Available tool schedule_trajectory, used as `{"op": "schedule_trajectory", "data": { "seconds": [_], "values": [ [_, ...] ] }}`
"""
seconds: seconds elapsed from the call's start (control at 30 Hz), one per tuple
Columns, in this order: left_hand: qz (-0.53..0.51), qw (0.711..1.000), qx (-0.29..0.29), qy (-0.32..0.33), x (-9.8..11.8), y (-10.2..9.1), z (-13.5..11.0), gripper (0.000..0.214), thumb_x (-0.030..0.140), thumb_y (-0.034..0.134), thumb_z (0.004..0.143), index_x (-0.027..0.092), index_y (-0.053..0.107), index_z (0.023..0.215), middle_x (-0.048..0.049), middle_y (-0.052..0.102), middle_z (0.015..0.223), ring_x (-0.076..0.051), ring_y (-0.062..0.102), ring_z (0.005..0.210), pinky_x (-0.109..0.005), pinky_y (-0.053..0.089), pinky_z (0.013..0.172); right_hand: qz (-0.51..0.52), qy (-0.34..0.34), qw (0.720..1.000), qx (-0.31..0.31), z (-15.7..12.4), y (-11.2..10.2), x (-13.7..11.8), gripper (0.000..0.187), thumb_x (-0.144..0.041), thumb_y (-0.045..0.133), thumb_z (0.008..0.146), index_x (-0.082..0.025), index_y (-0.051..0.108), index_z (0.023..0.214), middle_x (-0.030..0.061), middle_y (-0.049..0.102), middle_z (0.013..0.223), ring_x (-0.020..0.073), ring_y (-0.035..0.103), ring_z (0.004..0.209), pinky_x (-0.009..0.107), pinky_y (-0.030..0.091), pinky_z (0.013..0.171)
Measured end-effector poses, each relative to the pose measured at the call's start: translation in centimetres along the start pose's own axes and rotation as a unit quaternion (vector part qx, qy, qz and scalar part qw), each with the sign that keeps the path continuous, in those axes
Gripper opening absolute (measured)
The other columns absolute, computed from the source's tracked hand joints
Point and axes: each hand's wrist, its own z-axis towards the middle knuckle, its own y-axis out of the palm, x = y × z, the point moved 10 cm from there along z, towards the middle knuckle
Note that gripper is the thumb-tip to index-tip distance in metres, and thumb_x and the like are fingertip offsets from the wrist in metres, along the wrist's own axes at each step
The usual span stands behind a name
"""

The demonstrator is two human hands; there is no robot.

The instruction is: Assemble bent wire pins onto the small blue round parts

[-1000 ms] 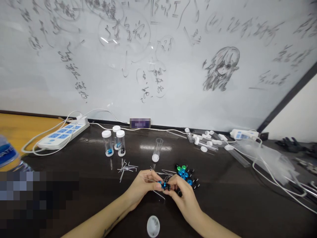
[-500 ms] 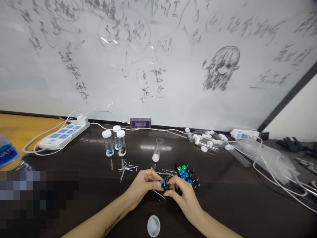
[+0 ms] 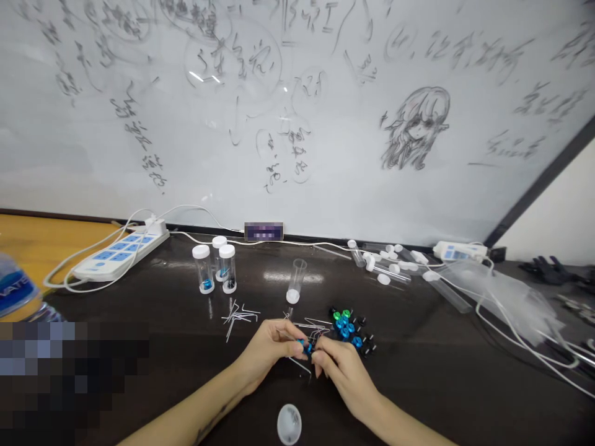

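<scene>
My left hand and my right hand meet over the dark table, fingers pinched together on a small blue and black part with thin wire legs. Just beyond my right fingers lies a cluster of small blue, green and black parts. Loose bent wire pins lie left of it. An open clear vial stands upright behind my hands. Three capped vials stand further left, with small parts at their bottoms. A white cap lies near the table's front edge.
A white power strip with cables sits at the back left. Empty tubes and white caps lie at the back right beside a clear plastic bag and cords. A water bottle stands far left. A scribbled whiteboard rises behind.
My right hand's fingers have curled tighter and shifted slightly left onto the part. My left hand has barely moved.
</scene>
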Motion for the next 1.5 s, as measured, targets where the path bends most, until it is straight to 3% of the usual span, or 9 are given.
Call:
{"op": "schedule_trajectory", "data": {
  "seconds": [0.2, 0.4, 0.6, 0.77, 0.93, 1.0, 1.17, 1.33, 1.5],
  "values": [
    [0.020, 0.999, 0.025, 0.005, 0.0, -0.5, 0.0, 0.017, 0.016, 0.080, 0.059, 0.013, 0.070, 0.072, -0.0041, 0.069, 0.068, -0.014, 0.062, 0.063, -0.026, 0.046, 0.065, -0.028, 0.001, 0.995, 0.095, -0.3, -1.7, 0.3, 0.013, -0.027, 0.067, 0.081, -0.019, 0.057, 0.077, -0.0027, 0.054, 0.068, 0.0145, 0.051, 0.062, 0.023, 0.039, 0.060],
    [0.013, 1.000, 0.019, -0.002, -0.1, -0.3, 0.0, 0.018, 0.016, 0.080, 0.058, 0.013, 0.069, 0.072, -0.0040, 0.069, 0.071, -0.016, 0.062, 0.065, -0.029, 0.049, 0.069, 0.008, 0.014, 1.000, 0.021, 0.0, -0.4, 0.4, 0.036, -0.028, 0.045, 0.095, -0.018, 0.054, 0.061, -0.0034, 0.053, 0.057, 0.0119, 0.050, 0.054, 0.021, 0.036, 0.055],
    [0.016, 0.999, 0.028, 0.016, 0.2, -0.6, 0.0, 0.017, 0.015, 0.080, 0.059, 0.013, 0.068, 0.071, -0.0037, 0.070, 0.073, -0.015, 0.062, 0.068, -0.027, 0.047, 0.070, -0.001, 0.014, 0.996, 0.088, -0.1, -1.6, 0.7, 0.017, -0.035, 0.062, 0.084, -0.019, 0.057, 0.080, -0.0030, 0.053, 0.066, 0.0144, 0.051, 0.060, 0.022, 0.039, 0.057],
    [0.024, 1.000, 0.017, 0.009, 0.0, -0.3, 0.0, 0.018, 0.016, 0.080, 0.058, 0.013, 0.068, 0.072, -0.0037, 0.070, 0.071, -0.016, 0.063, 0.068, -0.030, 0.047, 0.071, 0.035, 0.026, 0.999, 0.012, 0.1, -0.1, 0.9, 0.042, -0.035, 0.039, 0.097, -0.017, 0.057, 0.064, -0.0023, 0.056, 0.056, 0.0121, 0.052, 0.052, 0.022, 0.037, 0.054],
    [0.014, 0.999, 0.034, 0.023, 0.3, -0.7, 0.1, 0.018, 0.016, 0.081, 0.057, 0.014, 0.068, 0.070, -0.0033, 0.070, 0.073, -0.015, 0.062, 0.067, -0.027, 0.047, 0.069, 0.015, 0.022, 0.997, 0.071, 0.1, -1.3, 0.9, 0.016, -0.035, 0.061, 0.085, -0.019, 0.059, 0.081, -0.0026, 0.055, 0.068, 0.0140, 0.051, 0.061, 0.022, 0.038, 0.057],
    [0.019, 0.999, 0.031, 0.019, 0.3, -0.6, 0.0, 0.018, 0.016, 0.081, 0.058, 0.014, 0.068, 0.070, -0.0028, 0.070, 0.071, -0.014, 0.062, 0.066, -0.027, 0.047, 0.068, 0.020, 0.021, 0.997, 0.068, 0.1, -1.2, 1.0, 0.016, -0.034, 0.062, 0.084, -0.019, 0.059, 0.079, -0.0030, 0.055, 0.066, 0.0137, 0.051, 0.059, 0.021, 0.037, 0.056],
    [0.024, 1.000, 0.011, 0.012, 0.1, -0.2, 0.0, 0.018, 0.014, 0.080, 0.059, 0.013, 0.068, 0.072, -0.0036, 0.070, 0.071, -0.015, 0.062, 0.067, -0.028, 0.047, 0.069, 0.046, 0.022, 0.999, 0.003, 0.1, 0.1, 1.1, 0.039, -0.030, 0.040, 0.097, -0.018, 0.056, 0.064, -0.0032, 0.054, 0.054, 0.0117, 0.049, 0.049, 0.022, 0.036, 0.054],
    [0.017, 0.999, 0.019, 0.024, 0.2, -0.4, 0.1, 0.016, 0.012, 0.079, 0.060, 0.013, 0.068, 0.072, -0.0037, 0.071, 0.072, -0.014, 0.062, 0.067, -0.026, 0.046, 0.069, -0.002, -0.003, 0.996, 0.092, -0.2, -1.5, 0.6, 0.008, -0.025, 0.063, 0.083, -0.019, 0.059, 0.082, -0.0017, 0.053, 0.071, 0.0146, 0.050, 0.062, 0.022, 0.038, 0.058],
    [0.005, 1.000, 0.006, 0.014, 0.1, -0.2, 0.1, 0.016, 0.012, 0.079, 0.060, 0.013, 0.068, 0.073, -0.0035, 0.070, 0.072, -0.014, 0.062, 0.066, -0.027, 0.047, 0.069, -0.015, -0.003, 0.997, 0.069, -0.2, -1.3, 0.6, 0.023, -0.028, 0.057, 0.089, -0.018, 0.058, 0.068, -0.0021, 0.053, 0.064, 0.0147, 0.051, 0.061, 0.023, 0.037, 0.060]
  ]
}}
